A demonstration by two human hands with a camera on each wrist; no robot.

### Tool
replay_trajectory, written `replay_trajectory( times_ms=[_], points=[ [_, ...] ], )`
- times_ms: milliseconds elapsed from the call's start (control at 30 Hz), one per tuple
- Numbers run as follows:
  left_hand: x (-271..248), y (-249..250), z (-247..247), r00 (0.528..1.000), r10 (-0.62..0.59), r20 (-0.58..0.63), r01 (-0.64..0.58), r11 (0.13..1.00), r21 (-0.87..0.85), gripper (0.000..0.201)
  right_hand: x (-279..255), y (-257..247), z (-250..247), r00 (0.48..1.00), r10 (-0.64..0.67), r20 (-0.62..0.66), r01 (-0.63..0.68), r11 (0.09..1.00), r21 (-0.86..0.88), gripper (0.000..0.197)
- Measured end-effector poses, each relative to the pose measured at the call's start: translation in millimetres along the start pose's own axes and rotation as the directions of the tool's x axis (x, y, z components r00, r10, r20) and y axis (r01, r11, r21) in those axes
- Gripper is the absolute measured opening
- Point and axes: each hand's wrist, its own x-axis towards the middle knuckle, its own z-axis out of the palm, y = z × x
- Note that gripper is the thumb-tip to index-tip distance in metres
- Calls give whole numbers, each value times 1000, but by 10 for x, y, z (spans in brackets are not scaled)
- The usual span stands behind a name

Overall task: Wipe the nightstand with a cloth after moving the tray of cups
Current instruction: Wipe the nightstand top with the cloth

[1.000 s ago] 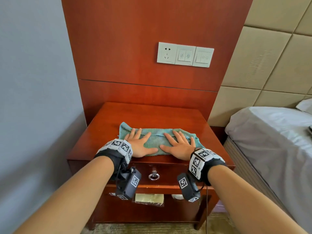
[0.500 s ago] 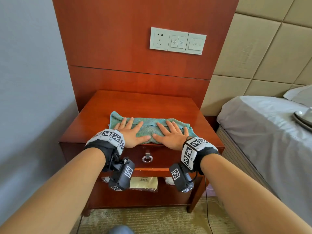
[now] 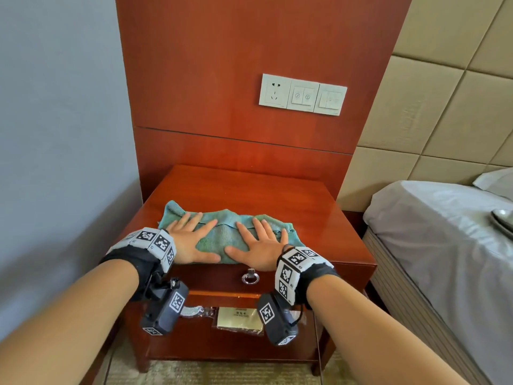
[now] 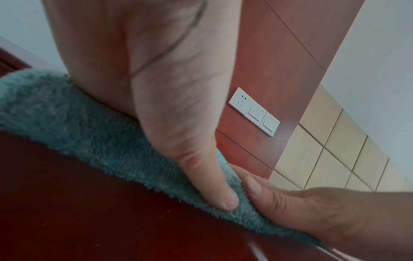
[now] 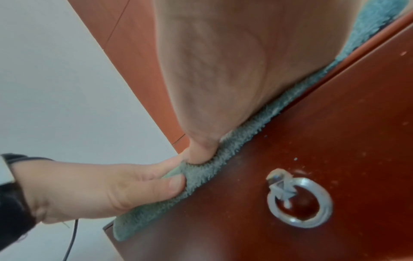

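At nightstand (image 3: 319,207) front edge, both hands (image 3: 191,240) spread flat on cloth (image 3: 222,234).

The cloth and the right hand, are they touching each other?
Touching. The head view shows the right hand spread flat on the cloth; the right wrist view shows its thumb pressed into the pile at the nightstand edge.

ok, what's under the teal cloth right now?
The cloth lies on the nightstand top at its front edge, left hand and right hand flat on it. The wood directly beneath is covered.
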Motion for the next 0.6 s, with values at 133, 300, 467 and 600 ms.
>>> replay_trajectory(
  times_ms=[133,300,467,600],
  points=[
    [-29,-30,56,999,-44,-30,46,998,39,94,22,-22,31,998,-63,-23,62,997,-37,81],
    [-18,235,73,999,-28,-39,31,997,69,91,24,105,80,986,-147,-76,141,987,-72,83],
    [135,648,101,997,35,-71,-29,995,95,93,-100,512,94,981,-146,-125,136,987,-85,83],
    [286,1099,113,991,101,-85,-91,989,117,93,-230,992,107,981,-86,-172,76,995,-64,82]
  ],
)
